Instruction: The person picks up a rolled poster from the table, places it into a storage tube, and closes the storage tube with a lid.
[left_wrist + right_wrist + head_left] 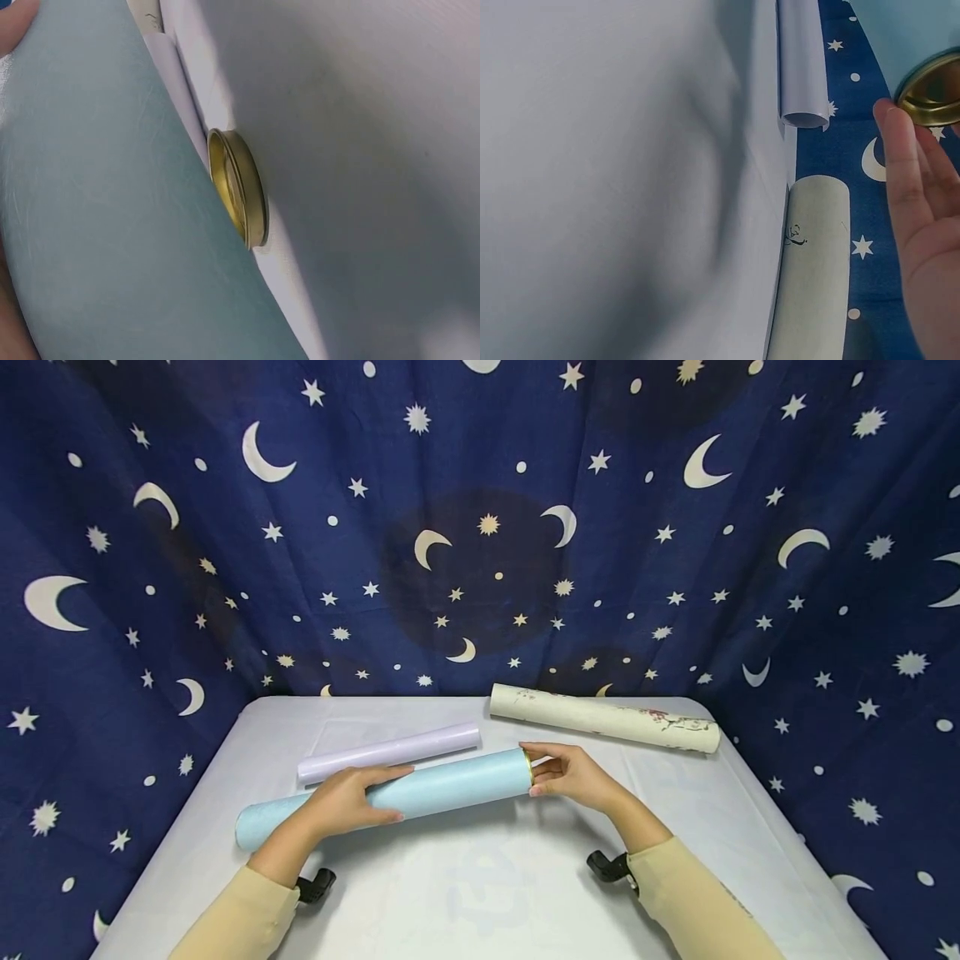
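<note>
A long light blue tube (457, 785) lies slantwise across the middle, its right end higher and finished with a gold metal cap (937, 97). My left hand (348, 802) grips it near the middle, fingers over the far side and thumb on the near side. At the gold end, my right hand (573, 774) holds the rim between fingers and thumb. Another gold ring-shaped lid (247, 187) stands on the table past the tube in the left wrist view, partly hidden by it; the head view does not show it.
Behind the tube lies a thinner lavender roll (390, 752). A cream roll with a floral print (603, 718) rests at the back right. The white table (480, 893) ends at a dark blue curtain (480, 568) with moons and stars.
</note>
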The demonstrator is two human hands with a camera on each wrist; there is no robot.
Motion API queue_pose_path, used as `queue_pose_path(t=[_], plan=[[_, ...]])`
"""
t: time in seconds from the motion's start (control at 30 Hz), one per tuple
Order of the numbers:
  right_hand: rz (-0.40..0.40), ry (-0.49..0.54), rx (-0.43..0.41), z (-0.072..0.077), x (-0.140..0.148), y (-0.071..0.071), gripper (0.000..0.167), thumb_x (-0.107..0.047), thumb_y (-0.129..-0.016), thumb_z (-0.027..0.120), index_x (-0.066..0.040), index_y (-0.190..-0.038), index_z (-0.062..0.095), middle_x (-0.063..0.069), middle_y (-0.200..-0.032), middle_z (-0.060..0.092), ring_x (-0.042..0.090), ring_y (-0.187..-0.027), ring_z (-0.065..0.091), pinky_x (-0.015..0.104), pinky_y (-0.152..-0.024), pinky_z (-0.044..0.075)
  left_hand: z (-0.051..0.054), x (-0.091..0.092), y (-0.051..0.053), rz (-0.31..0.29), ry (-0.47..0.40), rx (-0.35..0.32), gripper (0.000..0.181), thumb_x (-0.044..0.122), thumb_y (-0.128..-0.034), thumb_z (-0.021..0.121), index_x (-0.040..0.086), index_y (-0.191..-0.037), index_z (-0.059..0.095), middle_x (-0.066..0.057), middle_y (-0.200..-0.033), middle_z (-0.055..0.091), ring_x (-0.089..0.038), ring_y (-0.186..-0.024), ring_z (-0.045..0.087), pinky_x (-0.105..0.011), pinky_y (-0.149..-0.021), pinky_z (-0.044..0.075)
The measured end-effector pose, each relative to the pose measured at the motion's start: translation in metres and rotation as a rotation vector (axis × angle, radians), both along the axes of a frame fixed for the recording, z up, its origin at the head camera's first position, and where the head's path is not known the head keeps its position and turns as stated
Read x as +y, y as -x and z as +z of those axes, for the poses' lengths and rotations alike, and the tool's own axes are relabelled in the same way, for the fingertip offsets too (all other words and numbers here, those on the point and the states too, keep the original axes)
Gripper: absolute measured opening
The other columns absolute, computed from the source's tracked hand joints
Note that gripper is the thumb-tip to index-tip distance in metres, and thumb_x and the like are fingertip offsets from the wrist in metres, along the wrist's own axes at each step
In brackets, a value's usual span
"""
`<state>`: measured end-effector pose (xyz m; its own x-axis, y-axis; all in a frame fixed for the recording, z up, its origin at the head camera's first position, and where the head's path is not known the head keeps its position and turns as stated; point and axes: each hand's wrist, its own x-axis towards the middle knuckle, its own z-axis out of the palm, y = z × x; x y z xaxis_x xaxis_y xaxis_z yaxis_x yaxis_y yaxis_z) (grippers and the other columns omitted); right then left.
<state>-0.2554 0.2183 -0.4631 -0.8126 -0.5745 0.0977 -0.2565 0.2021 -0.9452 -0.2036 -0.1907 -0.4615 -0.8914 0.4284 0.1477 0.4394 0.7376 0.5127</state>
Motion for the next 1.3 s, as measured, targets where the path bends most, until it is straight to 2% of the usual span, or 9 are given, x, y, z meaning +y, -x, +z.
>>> queue_pose_path(t=[0.33,0.47,0.6,0.87,1.07,1.3], plan=[[0.010,0.048,-0.001,-0.0024,-0.0007,-0.0010,0.076,-0.003,-0.080,0.083,0.005,-0.146,0.046,0.027,-0.138,0.054,0.044,-0.121,0.057,0.036,-0.094,0.054,-0.0030,-0.0014,-0.0033,0.039,-0.005,0.020,0.071,0.060,-0.0728,0.083,0.043,-0.138,0.060,0.011,-0.134,0.063,-0.021,-0.114,0.063,-0.046,-0.087,0.052],[-0.014,0.043,-0.021,-0.0044,-0.0017,-0.0041,0.074,-0.006,-0.080,0.084,-0.001,-0.145,0.050,0.022,-0.142,0.053,0.046,-0.125,0.053,0.037,-0.094,0.054,-0.0045,-0.0018,-0.0048,0.052,-0.007,0.015,0.069,0.061,-0.0718,0.082,0.046,-0.136,0.060,0.011,-0.134,0.063,-0.023,-0.116,0.063,-0.045,-0.085,0.053],[-0.033,0.038,-0.011,-0.0074,-0.0003,-0.0048,0.070,-0.008,-0.082,0.082,-0.002,-0.145,0.050,0.018,-0.144,0.054,0.041,-0.126,0.055,0.035,-0.092,0.055,-0.0036,-0.0012,-0.0058,0.060,-0.015,0.015,0.068,0.062,-0.0709,0.083,0.049,-0.134,0.060,0.009,-0.133,0.064,-0.024,-0.114,0.063,-0.044,-0.080,0.053],[-0.005,0.112,0.018,-0.0073,0.0014,-0.0033,0.060,-0.004,-0.087,0.077,-0.001,-0.142,0.054,0.021,-0.140,0.055,0.030,-0.124,0.058,0.036,-0.090,0.056,-0.0027,-0.0029,-0.0048,0.074,-0.015,0.028,0.066,0.060,-0.0705,0.084,0.056,-0.131,0.058,0.015,-0.132,0.063,-0.020,-0.116,0.062,-0.044,-0.085,0.053],[-0.012,0.134,0.001,-0.0064,-0.0003,-0.0043,0.059,-0.001,-0.085,0.077,0.003,-0.140,0.054,0.024,-0.137,0.057,0.023,-0.119,0.060,0.035,-0.088,0.057,-0.0024,-0.0035,-0.0056,0.063,-0.021,0.028,0.065,0.061,-0.0708,0.083,0.056,-0.131,0.058,0.017,-0.132,0.063,-0.020,-0.117,0.062,-0.043,-0.084,0.054],[-0.042,0.147,0.000,-0.0063,-0.0021,-0.0027,0.061,0.003,-0.081,0.080,0.007,-0.137,0.056,0.018,-0.131,0.061,0.024,-0.114,0.063,0.035,-0.087,0.057,-0.0023,-0.0017,-0.0056,0.056,-0.035,0.036,0.065,0.058,-0.0707,0.085,0.052,-0.131,0.061,0.015,-0.132,0.064,-0.021,-0.116,0.063,-0.043,-0.084,0.054]])
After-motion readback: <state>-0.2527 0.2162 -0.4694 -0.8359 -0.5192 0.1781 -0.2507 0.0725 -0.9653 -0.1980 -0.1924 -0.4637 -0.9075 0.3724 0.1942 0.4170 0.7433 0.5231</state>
